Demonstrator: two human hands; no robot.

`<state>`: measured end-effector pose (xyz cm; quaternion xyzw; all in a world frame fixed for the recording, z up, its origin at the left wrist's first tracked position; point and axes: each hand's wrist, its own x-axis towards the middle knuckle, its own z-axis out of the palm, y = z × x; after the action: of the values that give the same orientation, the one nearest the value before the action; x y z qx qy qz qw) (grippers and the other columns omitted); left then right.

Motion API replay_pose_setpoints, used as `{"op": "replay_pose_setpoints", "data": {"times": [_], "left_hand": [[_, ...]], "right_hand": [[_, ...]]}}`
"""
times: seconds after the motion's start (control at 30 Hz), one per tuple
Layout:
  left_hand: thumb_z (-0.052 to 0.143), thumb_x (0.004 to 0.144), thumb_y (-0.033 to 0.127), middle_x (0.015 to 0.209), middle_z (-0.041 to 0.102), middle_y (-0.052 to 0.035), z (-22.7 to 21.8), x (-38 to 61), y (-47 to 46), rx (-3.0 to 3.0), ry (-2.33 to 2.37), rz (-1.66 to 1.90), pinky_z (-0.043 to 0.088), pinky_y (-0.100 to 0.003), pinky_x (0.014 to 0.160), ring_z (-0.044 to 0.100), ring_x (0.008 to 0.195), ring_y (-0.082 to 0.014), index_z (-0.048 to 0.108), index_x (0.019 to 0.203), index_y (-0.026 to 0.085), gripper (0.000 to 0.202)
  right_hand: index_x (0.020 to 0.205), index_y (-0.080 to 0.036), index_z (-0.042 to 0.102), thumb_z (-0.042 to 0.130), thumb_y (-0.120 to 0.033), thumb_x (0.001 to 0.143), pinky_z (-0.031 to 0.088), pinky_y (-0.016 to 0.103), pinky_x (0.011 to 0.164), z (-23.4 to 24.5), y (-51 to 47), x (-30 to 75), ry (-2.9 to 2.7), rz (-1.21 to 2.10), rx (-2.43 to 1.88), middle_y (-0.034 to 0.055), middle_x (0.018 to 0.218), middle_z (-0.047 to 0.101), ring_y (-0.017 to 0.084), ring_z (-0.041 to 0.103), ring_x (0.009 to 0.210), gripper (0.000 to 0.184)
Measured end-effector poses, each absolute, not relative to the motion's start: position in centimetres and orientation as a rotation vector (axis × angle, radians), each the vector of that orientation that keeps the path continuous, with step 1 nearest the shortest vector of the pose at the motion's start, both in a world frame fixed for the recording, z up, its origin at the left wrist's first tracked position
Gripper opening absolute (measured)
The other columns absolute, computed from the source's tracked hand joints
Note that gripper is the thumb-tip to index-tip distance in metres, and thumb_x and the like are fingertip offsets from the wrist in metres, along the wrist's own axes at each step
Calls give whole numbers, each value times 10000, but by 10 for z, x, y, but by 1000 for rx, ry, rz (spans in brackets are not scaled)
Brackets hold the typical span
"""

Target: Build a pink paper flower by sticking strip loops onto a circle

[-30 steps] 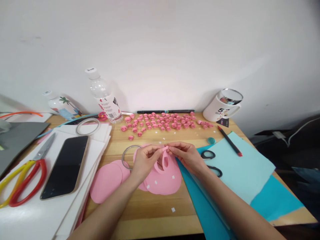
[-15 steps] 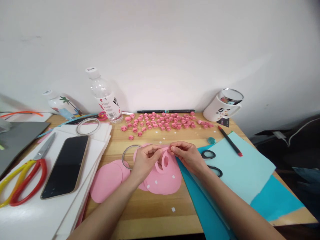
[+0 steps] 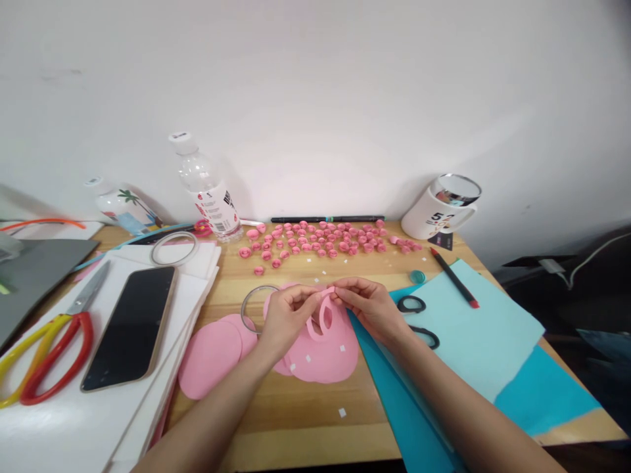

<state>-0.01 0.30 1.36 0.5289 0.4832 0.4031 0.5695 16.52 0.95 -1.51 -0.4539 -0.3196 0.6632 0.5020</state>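
Observation:
My left hand (image 3: 286, 315) and my right hand (image 3: 369, 305) meet over the middle of the wooden table (image 3: 315, 427). Both pinch the upper end of a pink paper spiral strip (image 3: 325, 314), which hangs in a loop between them. Under the hands lie several pink paper circles (image 3: 210, 358) dotted with small white squares. Behind them, near the wall, lie several small pink rolled paper roses (image 3: 320, 242).
A metal ring (image 3: 249, 305) lies by my left hand. Black scissors (image 3: 417, 318) rest on teal and light blue paper sheets (image 3: 473, 335). At left a phone (image 3: 131, 325), red-yellow scissors (image 3: 54, 348) and a ring lie on white sheets. Two bottles (image 3: 207, 190), a pen and a mug (image 3: 438, 210) stand at the back.
My fingers have shifted slightly on the top of the pink strip, turning its end a little. Everything else is unchanged.

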Motion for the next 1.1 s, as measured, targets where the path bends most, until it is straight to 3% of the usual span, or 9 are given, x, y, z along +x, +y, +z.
{"op": "replay_pose_setpoints", "data": {"times": [0.43,0.73,1.1], "left_hand": [[646,720,284,543,648,1,13,0,4,1182,1140,960,487,-220,452,578,439,-116,685,776,137,162],[647,724,332,533,641,-4,20,1,3,1133,1122,955,487,-201,437,565,427,-104,693,753,126,212],[634,717,249,501,625,8,15,1,3,1172,1113,972,501,-226,475,583,454,-123,673,723,138,118]], "right_hand": [[643,-188,694,804,-226,555,442,218,584,-12,8,166,-790,1592,-1080,-20,568,661,88,573,554,146],[753,-185,727,780,-250,594,493,235,708,-16,10,165,-776,1628,-1064,35,804,726,120,638,699,180],[639,-179,694,804,-229,557,435,189,551,-14,9,166,-790,1581,-1074,-26,568,656,66,553,530,145]]}}
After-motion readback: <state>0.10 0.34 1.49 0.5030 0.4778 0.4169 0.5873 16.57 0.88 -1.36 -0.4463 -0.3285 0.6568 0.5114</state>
